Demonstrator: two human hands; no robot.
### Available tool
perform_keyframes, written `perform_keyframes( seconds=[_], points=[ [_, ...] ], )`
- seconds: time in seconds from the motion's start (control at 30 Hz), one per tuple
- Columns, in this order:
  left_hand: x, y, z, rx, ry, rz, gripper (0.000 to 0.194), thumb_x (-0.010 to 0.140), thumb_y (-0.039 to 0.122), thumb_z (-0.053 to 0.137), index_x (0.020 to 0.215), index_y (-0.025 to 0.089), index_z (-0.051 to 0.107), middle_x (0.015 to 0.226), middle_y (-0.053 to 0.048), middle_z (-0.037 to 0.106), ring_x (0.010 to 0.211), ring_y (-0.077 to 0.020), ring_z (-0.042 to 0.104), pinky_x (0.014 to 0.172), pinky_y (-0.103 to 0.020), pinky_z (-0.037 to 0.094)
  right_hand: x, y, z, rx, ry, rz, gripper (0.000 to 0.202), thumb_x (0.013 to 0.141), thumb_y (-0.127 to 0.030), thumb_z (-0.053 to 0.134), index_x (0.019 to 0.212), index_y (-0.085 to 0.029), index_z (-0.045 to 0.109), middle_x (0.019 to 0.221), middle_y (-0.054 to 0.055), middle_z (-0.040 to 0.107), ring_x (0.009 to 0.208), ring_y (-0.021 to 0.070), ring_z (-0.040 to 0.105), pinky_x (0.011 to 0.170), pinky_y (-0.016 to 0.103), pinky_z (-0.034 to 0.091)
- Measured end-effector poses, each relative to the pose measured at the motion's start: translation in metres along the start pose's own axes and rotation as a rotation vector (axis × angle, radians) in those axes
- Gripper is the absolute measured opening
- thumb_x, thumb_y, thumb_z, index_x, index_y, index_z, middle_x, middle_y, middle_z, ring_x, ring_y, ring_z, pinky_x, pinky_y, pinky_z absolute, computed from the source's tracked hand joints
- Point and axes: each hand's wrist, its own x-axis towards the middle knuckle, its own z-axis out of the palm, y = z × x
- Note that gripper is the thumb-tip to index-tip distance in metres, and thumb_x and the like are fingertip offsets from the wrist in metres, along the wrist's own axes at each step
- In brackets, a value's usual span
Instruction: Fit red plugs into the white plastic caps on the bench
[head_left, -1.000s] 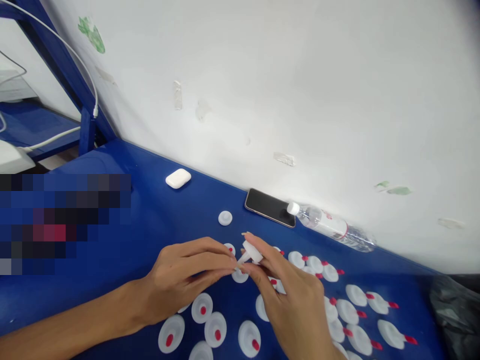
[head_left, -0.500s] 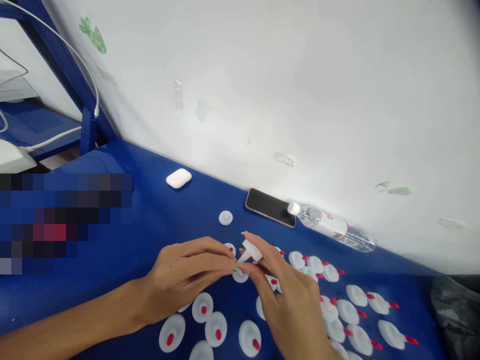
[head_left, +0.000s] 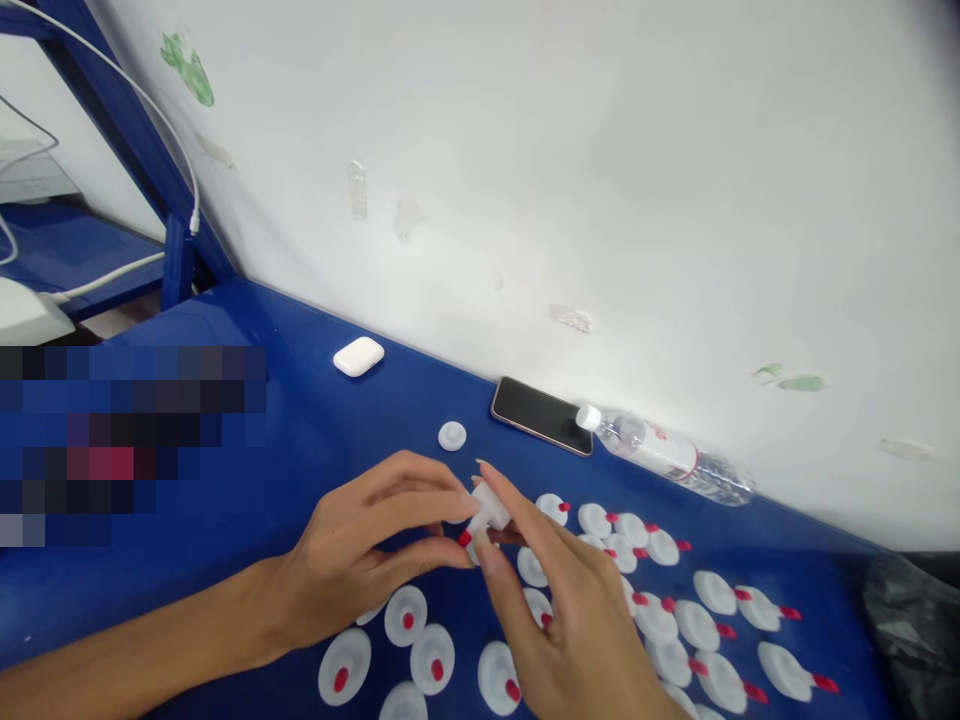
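Note:
In the lower middle, my right hand (head_left: 562, 590) pinches a white plastic nozzle cap (head_left: 492, 508) by its wide collar, between thumb and fingers. The cap is tilted, and its thin spout with a red tip (head_left: 465, 538) points down and left. My left hand (head_left: 375, 535) reaches in from the left, its index finger and thumb curled around the spout end on either side of the red tip. How firmly they press is hard to see. Beneath both hands lie white discs (head_left: 406, 615) with red tips, some partly hidden by my right hand.
Several more red-tipped white nozzle caps (head_left: 697, 625) are spread over the blue table (head_left: 315, 430) to the right. One plain white cap (head_left: 452, 436) lies further back. Along the wall are a white case (head_left: 358, 357), a phone (head_left: 541, 415) and a water bottle (head_left: 667, 450). Black plastic (head_left: 911, 620) sits far right.
The spout's red tip now shows where my left fingertips were closed around it. My left thumb and index finger have parted somewhat, and the cap has shifted slightly left.

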Motion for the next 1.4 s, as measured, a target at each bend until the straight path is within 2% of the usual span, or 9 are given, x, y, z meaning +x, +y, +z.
perform_keyframes(
  seconds=[0.1,0.2,0.37,0.47,0.67,0.93,1.1,1.2,1.4],
  points=[
    [-0.004,-0.005,-0.002,0.002,-0.065,-0.033,0.06,0.093,0.027,0.075,0.148,0.017,0.053,0.14,-0.017,0.062,0.12,-0.0256,0.068,0.096,-0.033,0.066,-0.005,-0.006,-0.003,0.044,-0.004,0.186,0.052,0.098,-0.057,0.054,0.15,-0.051,0.049,0.132,-0.006,0.073,0.113,0.0279,0.074,0.088,0.042,0.067],
    [-0.009,-0.007,-0.003,0.005,-0.147,-0.054,0.071,0.093,0.035,0.075,0.155,0.019,0.044,0.15,-0.016,0.058,0.132,-0.0303,0.061,0.11,-0.04,0.059,-0.007,-0.004,-0.004,0.128,-0.092,0.199,0.063,0.089,-0.065,0.064,0.149,-0.053,0.049,0.133,-0.005,0.072,0.113,0.0304,0.074,0.087,0.045,0.067],
    [-0.008,-0.002,-0.003,-0.077,-0.19,-0.139,0.076,0.09,0.034,0.08,0.156,0.03,0.043,0.141,-0.005,0.067,0.121,-0.0274,0.07,0.101,-0.034,0.064,-0.001,0.003,0.0,0.151,-0.126,0.198,0.073,0.07,-0.065,0.083,0.139,-0.057,0.059,0.128,-0.008,0.074,0.111,0.0327,0.074,0.089,0.047,0.066],
    [-0.007,-0.001,-0.004,-0.085,-0.191,-0.095,0.073,0.092,0.025,0.076,0.157,0.031,0.041,0.138,-0.004,0.069,0.117,-0.0255,0.072,0.096,-0.031,0.066,0.002,0.001,0.001,0.2,-0.115,0.177,0.07,0.071,-0.059,0.085,0.137,-0.056,0.061,0.122,-0.01,0.077,0.107,0.0301,0.076,0.09,0.04,0.065],
    [-0.01,-0.002,-0.006,-0.026,-0.229,-0.043,0.07,0.098,0.023,0.069,0.16,0.026,0.036,0.146,-0.007,0.062,0.123,-0.0252,0.069,0.104,-0.031,0.06,0.003,-0.002,0.002,0.261,-0.088,0.133,0.072,0.072,-0.045,0.09,0.137,-0.056,0.06,0.112,-0.013,0.08,0.1,0.0253,0.078,0.09,0.031,0.064],
    [-0.006,0.001,-0.007,0.04,-0.219,-0.006,0.069,0.098,0.022,0.067,0.16,0.027,0.036,0.141,-0.009,0.066,0.116,-0.0264,0.072,0.096,-0.034,0.066,0.002,-0.002,0.005,0.236,-0.047,0.076,0.064,0.08,-0.053,0.083,0.139,-0.053,0.06,0.114,-0.009,0.08,0.101,0.0291,0.078,0.084,0.037,0.067],
    [-0.004,-0.001,-0.004,-0.032,-0.155,-0.039,0.067,0.095,0.024,0.074,0.154,0.029,0.044,0.13,-0.005,0.073,0.106,-0.0242,0.076,0.091,-0.031,0.067,0.002,-0.003,0.003,0.145,-0.044,0.116,0.068,0.07,-0.065,0.085,0.134,-0.05,0.065,0.115,-0.007,0.079,0.1,0.0307,0.078,0.086,0.039,0.067],
    [-0.004,-0.004,0.0,-0.076,-0.126,-0.091,0.07,0.085,0.028,0.086,0.147,0.03,0.053,0.123,-0.003,0.076,0.103,-0.0245,0.076,0.089,-0.032,0.067,0.004,-0.003,0.003,0.203,-0.099,0.13,0.069,0.068,-0.059,0.089,0.132,-0.048,0.066,0.116,-0.006,0.078,0.1,0.0298,0.076,0.087,0.038,0.065],
    [0.0,-0.008,-0.002,-0.084,-0.042,-0.093,0.033,0.092,0.026,0.078,0.123,0.023,0.068,0.101,-0.002,0.079,0.087,-0.0167,0.075,0.08,-0.025,0.064,0.005,0.003,0.0,0.279,-0.177,0.066,0.046,0.08,-0.059,0.081,0.12,-0.037,0.07,0.11,-0.002,0.078,0.093,0.024,0.076,0.079,0.032,0.063]
  ],
)
